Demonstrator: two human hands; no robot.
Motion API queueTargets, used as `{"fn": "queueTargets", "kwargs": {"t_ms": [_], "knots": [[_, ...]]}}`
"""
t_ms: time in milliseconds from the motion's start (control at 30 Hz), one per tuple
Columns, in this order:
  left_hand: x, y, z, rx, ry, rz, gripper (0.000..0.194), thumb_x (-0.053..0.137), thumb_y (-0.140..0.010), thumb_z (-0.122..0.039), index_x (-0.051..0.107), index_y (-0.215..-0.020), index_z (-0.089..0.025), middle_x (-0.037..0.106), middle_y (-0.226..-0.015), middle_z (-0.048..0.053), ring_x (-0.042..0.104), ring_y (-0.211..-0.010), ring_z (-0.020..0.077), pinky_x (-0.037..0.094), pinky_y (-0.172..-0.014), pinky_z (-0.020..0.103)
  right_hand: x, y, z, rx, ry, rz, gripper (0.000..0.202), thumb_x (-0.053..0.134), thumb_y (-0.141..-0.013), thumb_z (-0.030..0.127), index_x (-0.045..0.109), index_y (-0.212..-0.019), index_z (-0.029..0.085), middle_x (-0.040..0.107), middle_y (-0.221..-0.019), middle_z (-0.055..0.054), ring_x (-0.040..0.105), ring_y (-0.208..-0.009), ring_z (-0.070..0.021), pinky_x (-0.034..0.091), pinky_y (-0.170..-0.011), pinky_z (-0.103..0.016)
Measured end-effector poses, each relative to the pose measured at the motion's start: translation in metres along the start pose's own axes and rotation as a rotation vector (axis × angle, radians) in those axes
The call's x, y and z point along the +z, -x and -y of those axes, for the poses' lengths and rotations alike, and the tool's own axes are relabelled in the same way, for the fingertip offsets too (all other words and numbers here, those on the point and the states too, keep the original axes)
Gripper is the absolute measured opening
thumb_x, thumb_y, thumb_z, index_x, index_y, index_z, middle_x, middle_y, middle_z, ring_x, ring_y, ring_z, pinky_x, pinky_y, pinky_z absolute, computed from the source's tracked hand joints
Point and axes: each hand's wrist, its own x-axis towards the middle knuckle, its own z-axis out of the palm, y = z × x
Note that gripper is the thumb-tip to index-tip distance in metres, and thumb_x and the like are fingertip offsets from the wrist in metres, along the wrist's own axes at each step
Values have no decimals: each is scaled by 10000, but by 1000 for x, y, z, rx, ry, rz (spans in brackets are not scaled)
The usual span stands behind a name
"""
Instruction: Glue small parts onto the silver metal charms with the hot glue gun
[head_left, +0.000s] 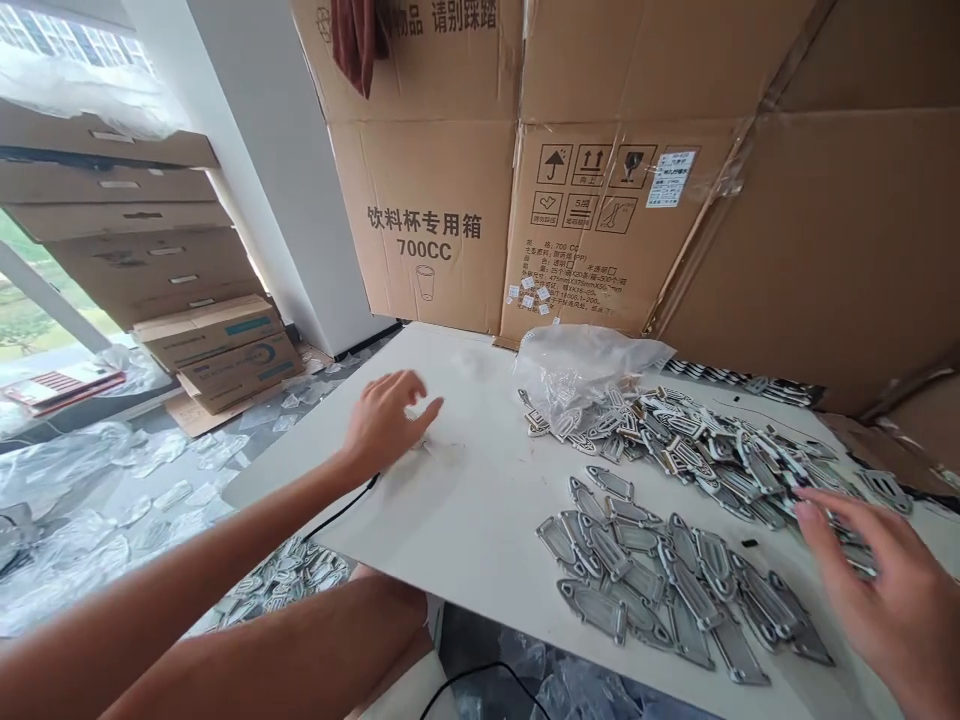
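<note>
My left hand is over the left part of the white table, its fingers loosely curled and the thumb held apart, with nothing visible in it. At the right, my right hand reaches to the edge of a heap of small flat metal-looking pieces, index finger and thumb stretched out and slightly apart. Its fingertips are at the heap, and I see no piece clearly held. Nearer me lies a looser group of grey pieces, each an outlined frame with one pointed end. Their exact kind is unclear.
A translucent plastic bag lies at the heap's back left. Large cardboard boxes stand behind the table. More pieces are below the table's left edge. Plastic wrappers litter the floor, near stacked cartons. A black cable hangs off the edge.
</note>
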Motion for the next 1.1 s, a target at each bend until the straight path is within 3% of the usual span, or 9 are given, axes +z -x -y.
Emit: {"fn": "queueTargets", "kwargs": {"t_ms": [100, 200, 300, 433, 700, 833, 933, 1000, 1100], "knots": [[-8, 52, 39, -244, -60, 168, 482, 569, -975, -740, 584, -1051, -265, 756, -1090, 102, 739, -1022, 344, 551, -908, 480, 8, 43, -24, 241, -77, 78, 605, 512, -1079, 742, 705, -1467, 319, 717, -1485, -236, 614, -1470, -534, 581, -1027, -719], [1, 74, 59, -278, -138, 291, 760, 597, -822, -912, 604, -1159, -231, 741, -1226, 177, 704, -1237, 439, 549, -976, 525, 26, 70, -12, 204, -112, 119, 790, 440, -1069, 807, 564, -1649, 284, 595, -1674, -179, 486, -1622, -470, 464, -1280, -724], [9, 75, 56, -244, -156, 337, 779, 517, -901, -890, 587, -1280, -213, 742, -1289, 183, 732, -1202, 427, 558, -921, 524, 38, 78, 17, 163, 31, 256, 792, 437, -1094, 797, 440, -1754, 359, 406, -1842, -149, 373, -1711, -451, 370, -1330, -768], [9, 71, 48, -203, -156, 360, 612, 332, -1049, -727, 565, -1304, -221, 747, -1363, 161, 762, -1169, 406, 557, -834, 494, 41, 81, 46, 99, 136, 372, 831, 484, -1073, 825, 371, -1799, 434, 197, -1941, -91, 347, -1725, -473, 393, -1311, -773], [-8, 79, 70, -159, -59, 280, 464, 301, -1108, -601, 539, -1253, -230, 763, -1346, 157, 781, -1062, 365, 515, -754, 423, 61, 94, 64, 41, 189, 398, 831, 493, -1053, 865, 483, -1753, 417, 363, -1889, -68, 378, -1713, -450, 317, -1350, -796], [-27, 85, 81, -253, -20, 233, 438, 313, -1112, -598, 528, -1234, -237, 797, -1237, 154, 780, -1055, 372, 507, -781, 414, 74, 98, 84, 67, 188, 328, 802, 433, -1082, 841, 535, -1723, 370, 422, -1857, -97, 386, -1708, -446, 250, -1352, -839], [-40, 92, 88, -328, -7, 207, 439, 317, -1107, -595, 522, -1247, -232, 797, -1226, 161, 774, -1064, 390, 497, -791, 417, 71, 102, 105, 58, 207, 221, 826, 376, -1088, 848, 598, -1675, 311, 477, -1818, -138, 351, -1718, -472, 151, -1351, -881], [-45, 98, 93, -366, 11, 194, 444, 321, -1103, -601, 516, -1253, -231, 795, -1224, 160, 770, -1046, 394, 488, -781, 415, 65, 106, 121, -6, 212, 182, 831, 388, -1084, 852, 592, -1678, 308, 448, -1835, -133, 298, -1739, -478, 119, -1363, -872], [-49, 104, 98, -383, 55, 171, 447, 348, -1089, -617, 518, -1239, -231, 797, -1183, 161, 768, -1005, 380, 475, -741, 398, 64, 112, 141, -130, 208, 290, 842, 461, -1074, 848, 453, -1773, 380, 287, -1916, -72, 217, -1765, -493, 162, -1376, -850]]}}
